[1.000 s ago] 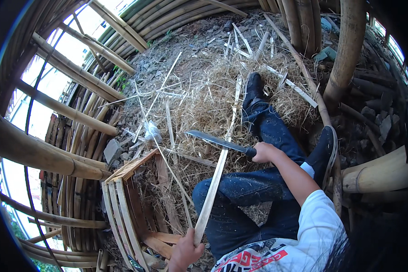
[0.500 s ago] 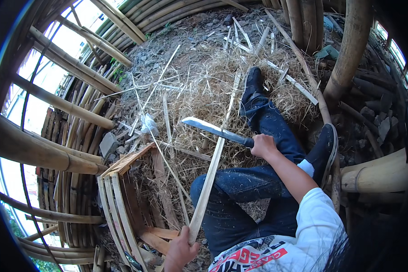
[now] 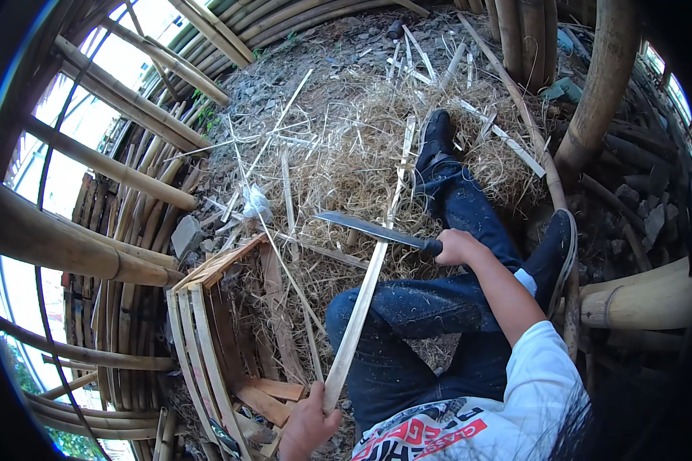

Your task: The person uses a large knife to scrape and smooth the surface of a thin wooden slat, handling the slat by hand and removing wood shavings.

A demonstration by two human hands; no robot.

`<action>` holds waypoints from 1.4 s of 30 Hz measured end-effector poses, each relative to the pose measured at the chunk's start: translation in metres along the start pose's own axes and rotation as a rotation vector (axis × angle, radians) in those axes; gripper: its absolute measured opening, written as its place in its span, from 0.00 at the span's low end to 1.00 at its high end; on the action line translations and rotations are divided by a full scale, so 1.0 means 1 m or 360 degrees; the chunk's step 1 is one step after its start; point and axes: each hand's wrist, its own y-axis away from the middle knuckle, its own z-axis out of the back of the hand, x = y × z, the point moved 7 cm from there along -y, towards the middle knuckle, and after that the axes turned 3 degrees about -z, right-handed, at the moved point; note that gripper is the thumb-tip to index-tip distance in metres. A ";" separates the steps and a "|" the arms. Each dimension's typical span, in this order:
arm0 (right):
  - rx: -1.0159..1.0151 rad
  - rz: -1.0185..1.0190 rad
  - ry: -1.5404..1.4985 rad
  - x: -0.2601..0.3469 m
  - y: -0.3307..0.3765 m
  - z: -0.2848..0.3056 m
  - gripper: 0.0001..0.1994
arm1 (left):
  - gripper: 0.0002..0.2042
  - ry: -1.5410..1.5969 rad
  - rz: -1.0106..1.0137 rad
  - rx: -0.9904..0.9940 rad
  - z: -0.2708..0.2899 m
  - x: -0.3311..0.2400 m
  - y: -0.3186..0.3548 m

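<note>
My right hand (image 3: 458, 248) is closed round the dark handle of a machete (image 3: 365, 226). Its long blade points left and lies across a pale bamboo strip (image 3: 355, 319), touching it a little beyond my bent knee. The near end of that strip is gripped in my left hand (image 3: 311, 424), low in the view. From there it slants up past the knee, and its far end lies by my shoe (image 3: 436, 138). Dry shavings (image 3: 361, 180) cover the ground beneath the blade.
A slatted wooden crate (image 3: 198, 346) stands left of my knee. Loose bamboo strips (image 3: 288, 188) and a crumpled plastic bag (image 3: 256, 203) lie beyond it. Bamboo poles (image 3: 131, 177) frame the left side; a thick post (image 3: 598, 92) rises at the right, near a long stick (image 3: 527, 131).
The machete has slid down the strip toward me, and my right hand has shifted slightly right and nearer. My left hand keeps its hold. The whole view has shifted a little.
</note>
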 end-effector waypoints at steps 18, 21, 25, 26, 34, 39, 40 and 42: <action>-0.0835 -0.0309 0.0157 -0.037 -0.017 0.024 0.11 | 0.24 0.0013 -0.0027 -0.0046 -0.003 0.004 -0.002; -0.0820 -0.0320 0.0042 -0.039 -0.009 0.027 0.12 | 0.24 0.0019 0.0009 -0.0102 0.000 0.000 0.000; -0.0787 -0.0095 -0.0046 -0.024 0.000 0.028 0.14 | 0.23 -0.0191 -0.0067 -0.0227 0.003 -0.002 -0.003; -0.0793 -0.0010 -0.0058 -0.017 0.002 0.027 0.16 | 0.23 -0.0184 -0.0066 -0.0233 0.002 -0.002 -0.004; -0.0226 0.0409 0.0044 0.043 0.003 -0.010 0.32 | 0.20 -0.0296 -0.0062 -0.0232 0.002 -0.010 -0.010; -0.0300 0.0106 0.0032 0.016 -0.012 0.004 0.36 | 0.22 -0.0086 0.0055 -0.0149 0.001 0.002 -0.011; -0.0333 -0.0061 -0.0015 0.003 -0.021 0.014 0.37 | 0.22 -0.0006 0.0113 -0.0091 0.000 0.002 -0.015; -0.0415 -0.0037 0.0034 -0.002 -0.019 0.007 0.37 | 0.22 -0.0057 0.0087 -0.0081 -0.001 -0.002 -0.016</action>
